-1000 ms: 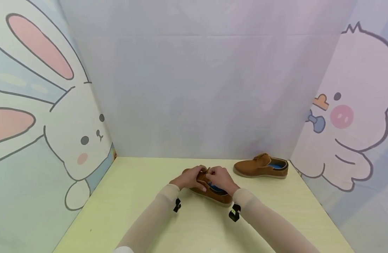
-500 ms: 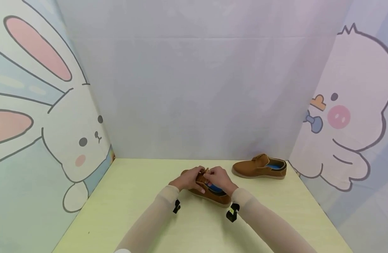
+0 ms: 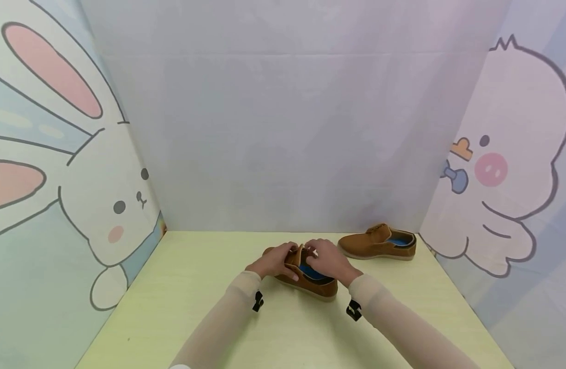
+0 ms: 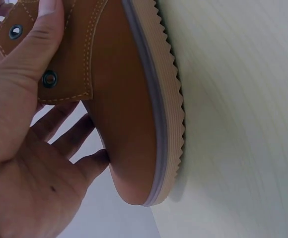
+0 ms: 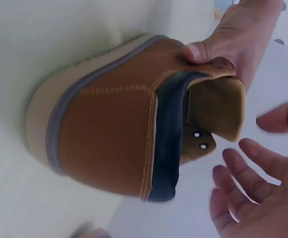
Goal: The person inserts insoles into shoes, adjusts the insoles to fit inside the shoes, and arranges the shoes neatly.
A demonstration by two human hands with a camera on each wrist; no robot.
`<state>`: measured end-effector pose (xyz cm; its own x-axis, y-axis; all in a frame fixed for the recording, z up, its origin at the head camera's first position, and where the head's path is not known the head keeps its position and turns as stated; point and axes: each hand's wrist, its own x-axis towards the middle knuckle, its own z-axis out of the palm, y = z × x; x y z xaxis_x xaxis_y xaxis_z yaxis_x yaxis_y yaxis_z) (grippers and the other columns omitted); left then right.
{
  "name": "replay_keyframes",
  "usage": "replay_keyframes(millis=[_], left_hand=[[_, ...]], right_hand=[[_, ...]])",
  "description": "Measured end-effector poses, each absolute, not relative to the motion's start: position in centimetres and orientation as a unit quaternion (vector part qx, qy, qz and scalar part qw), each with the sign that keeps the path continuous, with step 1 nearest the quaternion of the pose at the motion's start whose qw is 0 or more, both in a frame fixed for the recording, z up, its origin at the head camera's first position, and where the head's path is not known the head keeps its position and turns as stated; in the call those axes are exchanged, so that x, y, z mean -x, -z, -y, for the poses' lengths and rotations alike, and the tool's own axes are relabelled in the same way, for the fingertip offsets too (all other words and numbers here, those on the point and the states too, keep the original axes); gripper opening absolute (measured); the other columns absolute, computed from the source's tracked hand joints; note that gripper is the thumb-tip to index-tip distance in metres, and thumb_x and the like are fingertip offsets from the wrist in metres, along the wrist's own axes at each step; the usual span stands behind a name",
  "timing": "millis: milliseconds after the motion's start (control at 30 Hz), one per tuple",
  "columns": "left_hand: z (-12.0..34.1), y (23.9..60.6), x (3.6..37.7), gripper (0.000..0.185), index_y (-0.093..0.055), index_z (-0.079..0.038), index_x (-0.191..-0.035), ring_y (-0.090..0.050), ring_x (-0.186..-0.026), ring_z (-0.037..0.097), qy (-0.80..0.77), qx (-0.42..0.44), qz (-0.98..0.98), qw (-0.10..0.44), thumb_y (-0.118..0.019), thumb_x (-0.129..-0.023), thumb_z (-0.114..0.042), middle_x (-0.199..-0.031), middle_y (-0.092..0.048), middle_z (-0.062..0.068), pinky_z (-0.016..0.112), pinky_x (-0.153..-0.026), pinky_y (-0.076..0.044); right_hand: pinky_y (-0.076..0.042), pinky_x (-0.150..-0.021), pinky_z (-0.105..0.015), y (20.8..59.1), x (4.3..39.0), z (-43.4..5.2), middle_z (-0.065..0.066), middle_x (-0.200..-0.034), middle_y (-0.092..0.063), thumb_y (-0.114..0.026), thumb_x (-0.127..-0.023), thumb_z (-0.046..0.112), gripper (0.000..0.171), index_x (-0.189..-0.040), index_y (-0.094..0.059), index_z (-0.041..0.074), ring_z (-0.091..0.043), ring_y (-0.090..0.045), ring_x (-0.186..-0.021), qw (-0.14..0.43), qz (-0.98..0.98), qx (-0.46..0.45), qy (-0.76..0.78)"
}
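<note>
The near brown shoe stands on its sole on the pale yellow-green table, heel toward the person, blue insole showing. The left hand pinches its eyelet flap, thumb pressed over the 2 metal eyelets and the other fingers behind the toe side. Just right of that pinch, the right hand hovers over the shoe's opening, fingers spread and relaxed, holding nothing. Beyond the right hand, well apart, a second brown shoe sits near the table's far right corner.
</note>
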<state>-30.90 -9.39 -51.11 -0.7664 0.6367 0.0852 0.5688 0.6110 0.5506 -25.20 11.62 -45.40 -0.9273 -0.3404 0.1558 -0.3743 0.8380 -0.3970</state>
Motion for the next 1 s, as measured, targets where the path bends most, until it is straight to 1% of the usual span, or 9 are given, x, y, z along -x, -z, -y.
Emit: replay_keyframes(millis=[100, 200, 333, 433, 533, 600, 700, 867, 1000], left_hand=[[9.6, 51.1, 30.8, 0.086, -0.046, -0.012, -0.145, -0.055, -0.123, 0.016, -0.278, -0.330, -0.900, 0.059, -0.088, -0.076, -0.042, -0.137, -0.054, 0.001, 0.034, -0.103, -0.047], [9.8, 50.9, 30.4, 0.088, -0.045, -0.014, -0.147, -0.055, -0.125, 0.016, -0.268, -0.320, -0.906, 0.065, -0.089, -0.075, -0.040, -0.140, -0.053, 0.000, 0.035, -0.105, -0.047], [10.4, 50.3, 29.6, 0.097, -0.038, -0.014, -0.155, -0.051, -0.132, 0.021, -0.251, -0.308, -0.915, 0.077, -0.091, -0.076, -0.033, -0.148, -0.050, 0.004, 0.040, -0.108, -0.045], [11.3, 49.6, 29.1, 0.099, -0.033, -0.015, -0.159, -0.047, -0.138, 0.025, -0.248, -0.298, -0.918, 0.085, -0.090, -0.079, -0.027, -0.153, -0.046, 0.007, 0.044, -0.111, -0.042], [12.5, 48.8, 28.6, 0.091, -0.033, -0.013, -0.159, -0.044, -0.140, 0.029, -0.258, -0.293, -0.917, 0.088, -0.085, -0.085, -0.025, -0.154, -0.045, 0.011, 0.048, -0.112, -0.040], [13.5, 48.2, 28.0, 0.085, -0.034, -0.012, -0.159, -0.043, -0.141, 0.031, -0.272, -0.287, -0.914, 0.090, -0.081, -0.090, -0.026, -0.155, -0.044, 0.013, 0.051, -0.112, -0.040], [15.1, 47.7, 27.3, 0.079, -0.032, -0.010, -0.159, -0.045, -0.140, 0.033, -0.276, -0.287, -0.913, 0.086, -0.075, -0.095, -0.028, -0.155, -0.044, 0.015, 0.052, -0.110, -0.041], [17.3, 47.4, 26.2, 0.071, -0.034, -0.010, -0.158, -0.055, -0.130, 0.035, -0.280, -0.291, -0.911, 0.080, -0.070, -0.099, -0.027, -0.146, -0.052, 0.019, 0.051, -0.104, -0.046], [18.6, 47.3, 25.6, 0.069, -0.035, -0.008, -0.157, -0.060, -0.123, 0.037, -0.297, -0.293, -0.904, 0.088, -0.069, -0.100, -0.026, -0.135, -0.060, 0.020, 0.051, -0.099, -0.050]], right_hand=[[-0.051, -0.096, -0.053, 45.4, 24.9, -11.7, -0.020, -0.142, -0.053, -0.073, -0.092, 0.038, 0.070, -0.149, -0.049, 0.004, -0.038, -0.056, -0.123, 0.007, 0.967, -0.192, -0.168], [-0.045, -0.103, -0.057, 46.0, 24.9, -11.6, -0.025, -0.151, -0.042, -0.078, -0.085, 0.052, 0.098, -0.156, -0.034, 0.000, -0.043, -0.047, -0.133, -0.043, 0.972, -0.174, -0.153], [-0.047, -0.102, -0.055, 47.0, 25.1, -11.1, -0.028, -0.149, -0.043, -0.080, -0.080, 0.061, 0.114, -0.157, -0.028, -0.005, -0.043, -0.049, -0.132, -0.084, 0.973, -0.143, -0.163], [-0.051, -0.096, -0.054, 47.5, 25.3, -10.9, -0.028, -0.146, -0.047, -0.081, -0.077, 0.063, 0.120, -0.156, -0.026, -0.007, -0.041, -0.054, -0.127, -0.085, 0.975, -0.124, -0.161], [-0.054, -0.090, -0.054, 47.6, 25.4, -10.8, -0.028, -0.142, -0.051, -0.085, -0.072, 0.063, 0.127, -0.157, -0.022, -0.007, -0.039, -0.059, -0.120, -0.077, 0.978, -0.105, -0.161], [-0.055, -0.085, -0.053, 47.8, 25.3, -10.7, -0.026, -0.135, -0.056, -0.087, -0.069, 0.062, 0.128, -0.156, -0.022, -0.007, -0.037, -0.063, -0.112, -0.069, 0.980, -0.095, -0.162], [-0.055, -0.076, -0.051, 48.2, 25.3, -10.5, -0.022, -0.122, -0.061, -0.090, -0.066, 0.060, 0.125, -0.153, -0.027, -0.005, -0.033, -0.066, -0.099, -0.056, 0.981, -0.085, -0.165], [-0.053, -0.066, -0.046, 49.0, 25.5, -10.4, -0.014, -0.105, -0.063, -0.091, -0.067, 0.055, 0.112, -0.145, -0.034, -0.001, -0.026, -0.064, -0.082, -0.046, 0.982, -0.082, -0.163], [-0.051, -0.060, -0.042, 49.1, 25.9, -10.5, -0.009, -0.097, -0.062, -0.091, -0.069, 0.053, 0.098, -0.136, -0.039, 0.003, -0.022, -0.061, -0.075, -0.048, 0.981, -0.091, -0.163]])
